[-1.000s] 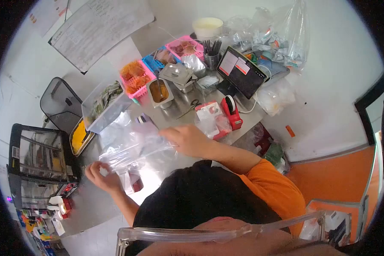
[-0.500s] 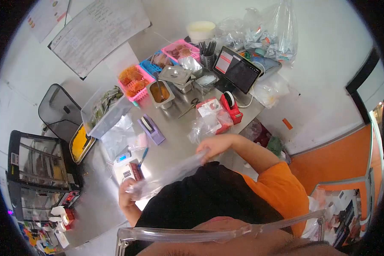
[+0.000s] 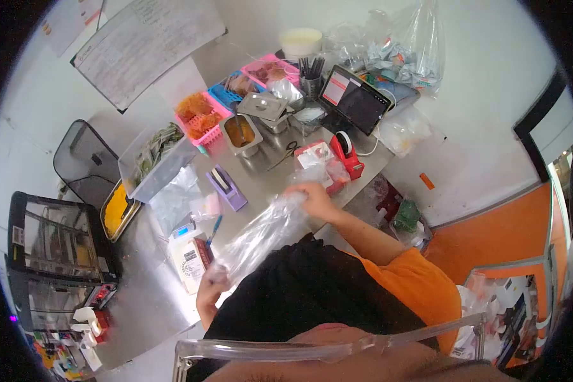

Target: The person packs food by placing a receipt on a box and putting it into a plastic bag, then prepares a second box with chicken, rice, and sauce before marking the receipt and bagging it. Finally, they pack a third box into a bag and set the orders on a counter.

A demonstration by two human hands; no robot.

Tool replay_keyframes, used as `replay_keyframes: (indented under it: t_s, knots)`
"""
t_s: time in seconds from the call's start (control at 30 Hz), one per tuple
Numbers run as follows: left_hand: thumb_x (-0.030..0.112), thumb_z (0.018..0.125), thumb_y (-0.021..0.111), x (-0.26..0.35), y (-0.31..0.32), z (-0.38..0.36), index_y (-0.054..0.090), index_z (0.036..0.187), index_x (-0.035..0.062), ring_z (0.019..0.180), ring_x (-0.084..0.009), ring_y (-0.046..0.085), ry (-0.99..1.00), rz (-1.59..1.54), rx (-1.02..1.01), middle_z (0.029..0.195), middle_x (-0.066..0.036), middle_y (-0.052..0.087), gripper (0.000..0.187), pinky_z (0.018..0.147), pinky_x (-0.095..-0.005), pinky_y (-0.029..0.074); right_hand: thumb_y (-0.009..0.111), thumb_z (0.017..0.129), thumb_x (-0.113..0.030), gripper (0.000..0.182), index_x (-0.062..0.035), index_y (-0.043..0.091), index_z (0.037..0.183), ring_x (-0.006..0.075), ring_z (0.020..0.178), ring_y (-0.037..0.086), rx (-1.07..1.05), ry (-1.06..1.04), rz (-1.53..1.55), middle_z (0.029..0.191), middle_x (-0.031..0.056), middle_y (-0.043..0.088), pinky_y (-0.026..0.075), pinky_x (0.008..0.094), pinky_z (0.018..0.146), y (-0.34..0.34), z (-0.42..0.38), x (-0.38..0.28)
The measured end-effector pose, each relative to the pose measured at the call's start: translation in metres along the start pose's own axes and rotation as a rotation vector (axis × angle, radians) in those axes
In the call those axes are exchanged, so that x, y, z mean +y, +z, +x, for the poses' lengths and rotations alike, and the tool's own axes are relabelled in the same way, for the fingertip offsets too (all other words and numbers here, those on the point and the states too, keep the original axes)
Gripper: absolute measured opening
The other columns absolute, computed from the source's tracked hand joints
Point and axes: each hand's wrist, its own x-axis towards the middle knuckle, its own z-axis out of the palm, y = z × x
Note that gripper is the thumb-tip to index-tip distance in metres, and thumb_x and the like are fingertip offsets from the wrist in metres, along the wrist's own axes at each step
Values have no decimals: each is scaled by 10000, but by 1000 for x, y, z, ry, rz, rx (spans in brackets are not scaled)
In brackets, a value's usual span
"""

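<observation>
A clear plastic bag is stretched between my two hands, just in front of my black shirt. My left hand is closed on its lower left end, beside a white and red box. At the bag's upper right end, my right hand grips it with bent fingers, close to a red and white packet. The purple tape dispenser stands beyond the bag, and a blue pen lies near the box.
Behind are a steel pan of sauce, scissors, a red tape dispenser, a tablet and a pink basket. At left stand a clear bin and a glass-fronted cabinet.
Both hands have moved, the right one up and away from my body, the left one slightly right. The bag has risen with them and looks wider.
</observation>
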Motion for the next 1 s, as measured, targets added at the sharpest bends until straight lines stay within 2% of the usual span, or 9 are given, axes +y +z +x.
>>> replay_keyframes:
  t_s: [0.1, 0.2, 0.33, 0.43, 0.5, 0.57, 0.63, 0.8, 1.0]
  knots:
    - [83, 754, 632, -23, -7, 4, 545, 1065, 20, 730, -152, 570, -106, 179, -28, 807, -21, 584, 328, 687, -233, 461, 528, 834, -138, 481, -34, 410, 1288, 126, 895, 561, 69, 43, 989, 1096, 99, 569, 455, 232, 742, 24, 12, 13]
    - [96, 748, 615, -54, -15, -10, 510, 1110, 12, 676, -124, 542, 12, -293, 206, 798, -12, 556, 386, 608, -219, 445, 507, 853, -143, 477, -48, 392, 1306, 111, 862, 552, -153, 426, 600, 1050, 98, 579, 456, 229, 685, 15, 8, 2]
    - [151, 746, 606, -57, -24, 0, 466, 1147, -4, 670, -110, 514, -9, -376, 328, 810, -17, 529, 453, 557, -213, 418, 541, 843, -120, 426, -51, 429, 1249, 116, 776, 561, -782, 252, 48, 903, 29, 575, 480, 279, 651, 3, 2, -2]
    - [264, 745, 651, -54, -45, 11, 423, 1211, -13, 863, -191, 526, 125, 57, 575, 988, -102, 524, 588, 707, -293, 447, 584, 835, -182, 450, -14, 440, 1228, 103, 783, 554, -648, 520, 587, 891, 25, 582, 479, 274, 676, 18, 14, 68]
    - [388, 710, 676, -73, -71, 24, 351, 1286, -13, 1143, -324, 403, 271, 971, 897, 1219, -216, 419, 774, 933, -447, 350, 594, 838, -273, 462, -3, 466, 1191, 95, 781, 538, -618, 581, 621, 898, 23, 578, 462, 264, 677, 26, 15, 51]
    - [503, 642, 692, -50, -43, 33, 299, 1320, -15, 1277, -434, 197, -93, 1384, 1028, 1340, -284, 278, 940, 1009, -581, 169, 578, 844, -370, 481, -9, 500, 1152, 95, 792, 522, -605, 635, 543, 908, 26, 575, 443, 259, 686, 38, 23, 48]
    - [549, 585, 699, -67, -52, 42, 257, 1346, -1, 1304, -472, 101, -393, 1461, 924, 1396, -292, 180, 1037, 989, -646, 125, 535, 852, -475, 513, -32, 540, 1110, 105, 818, 506, -597, 665, 357, 921, 34, 574, 421, 259, 704, 52, 33, 55]
    - [456, 553, 736, -71, -83, 31, 333, 1300, 120, 1189, -413, 317, -269, 1326, 1264, 1244, -224, 375, 913, 948, -600, 250, 442, 836, -610, 633, -43, 573, 1085, 176, 916, 492, -422, 675, 158, 1030, 87, 570, 402, 316, 777, 74, 51, 53]
    - [368, 527, 767, -56, -107, -1, 378, 1266, 149, 1129, -359, 391, -202, 1167, 984, 1199, -148, 437, 864, 948, -506, 291, 447, 822, -624, 772, 23, 427, 1243, 244, 1050, 498, -439, 667, 40, 1183, 173, 524, 386, 331, 896, 80, 61, 48]
